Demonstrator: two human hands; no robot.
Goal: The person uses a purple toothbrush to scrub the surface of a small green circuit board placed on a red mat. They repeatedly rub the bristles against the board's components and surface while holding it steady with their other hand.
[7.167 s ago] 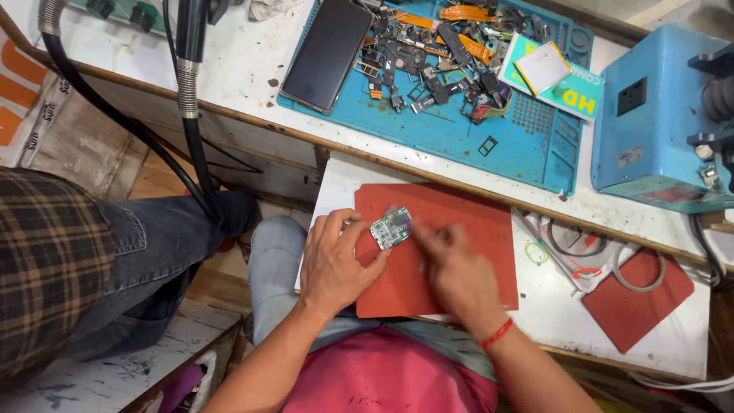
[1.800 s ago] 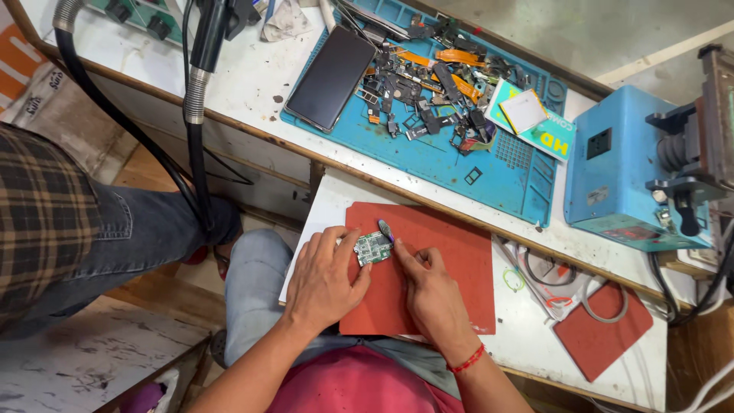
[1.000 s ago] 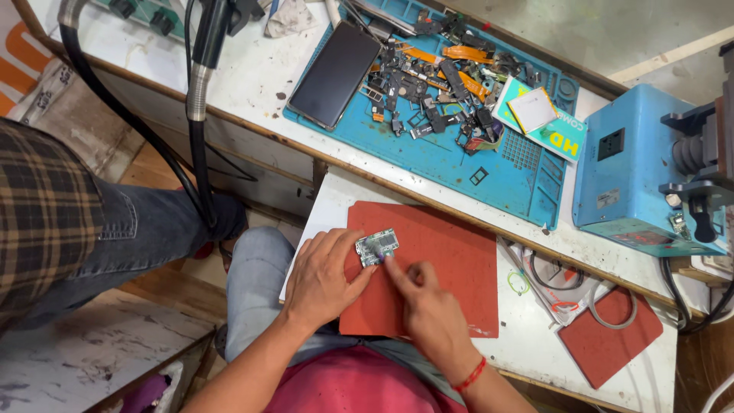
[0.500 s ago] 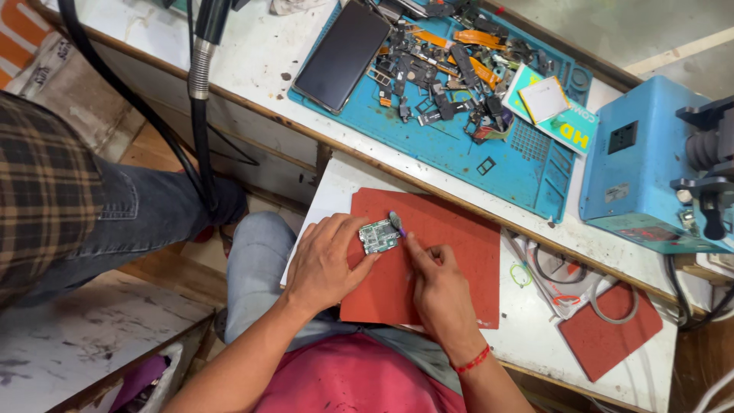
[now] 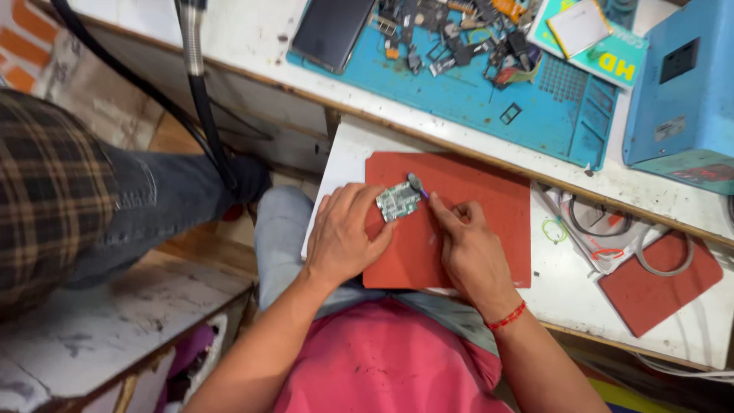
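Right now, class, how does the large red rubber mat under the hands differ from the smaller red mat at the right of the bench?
The large red rubber mat lies under the small green circuit board, while the smaller red mat carries no board. Both hands, the left hand and the right hand, rest on the large mat; none touches the smaller one. A pale cable crosses the smaller mat only. Both are flat and red.

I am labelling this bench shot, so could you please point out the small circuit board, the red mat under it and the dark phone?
small circuit board (image 5: 397,201), head view, middle of its face.
red mat (image 5: 489,222), head view, bare part right of the hands.
dark phone (image 5: 334,29), head view, middle of its screen.
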